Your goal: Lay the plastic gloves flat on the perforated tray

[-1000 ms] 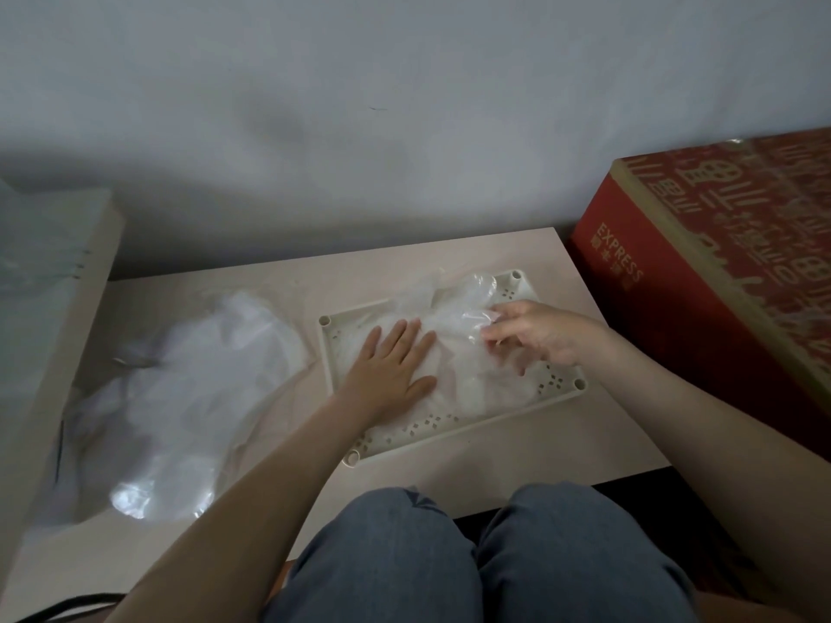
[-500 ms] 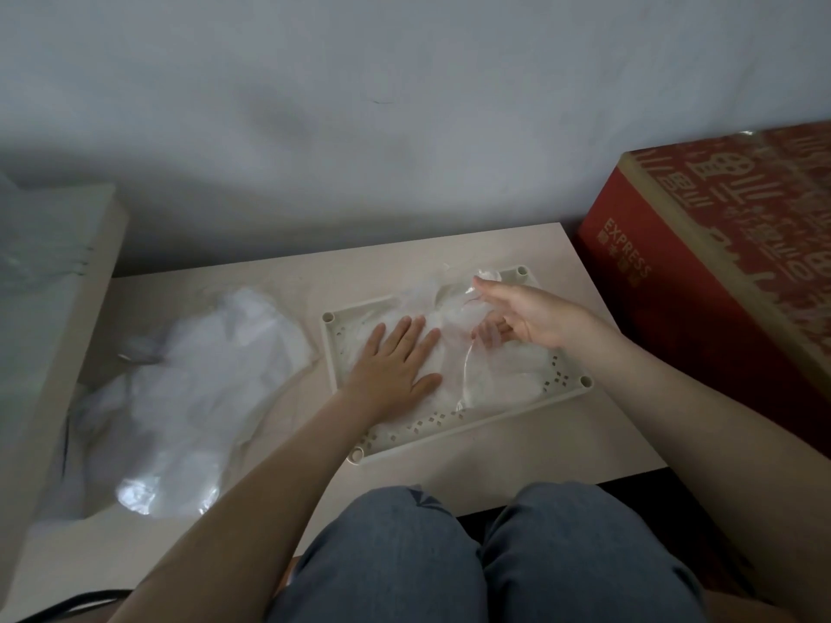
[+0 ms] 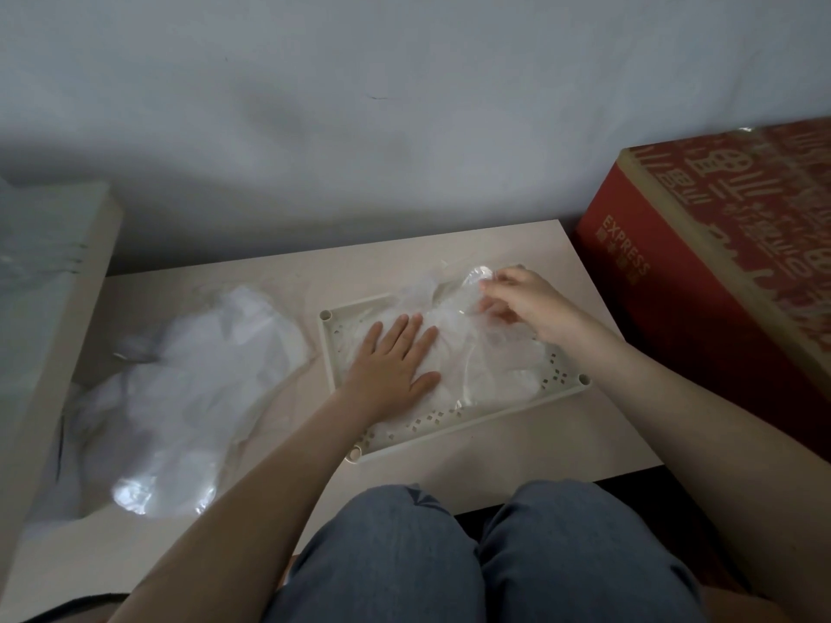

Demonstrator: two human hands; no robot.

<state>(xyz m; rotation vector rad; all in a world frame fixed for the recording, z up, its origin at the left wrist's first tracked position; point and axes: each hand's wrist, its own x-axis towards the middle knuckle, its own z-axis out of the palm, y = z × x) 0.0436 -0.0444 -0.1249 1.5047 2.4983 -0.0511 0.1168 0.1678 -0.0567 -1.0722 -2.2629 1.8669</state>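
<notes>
At the far left a pale, flat-sided panel [image 3: 58, 308] stands along the table [image 3: 517, 460], which is smooth and beige. Beside it a loose, crinkled pile [image 3: 193, 388] of clear film spreads nearly to the tray [image 3: 329, 353], leaving little bare surface between them. The tray is a shallow, cream-coloured rectangle with small square holes and round corner posts, set at a slant. The thin, wrinkled, see-through gloves [image 3: 481, 357] lie in it, bunched up at the far right corner. The left hand [image 3: 391, 366] presses them down, palm flat and fingers straight. The right hand [image 3: 526, 303] pinches their raised film with curled fingers. A bare strip of table runs along the near edge. A red printed box [image 3: 701, 317] crowds the table's right side.
</notes>
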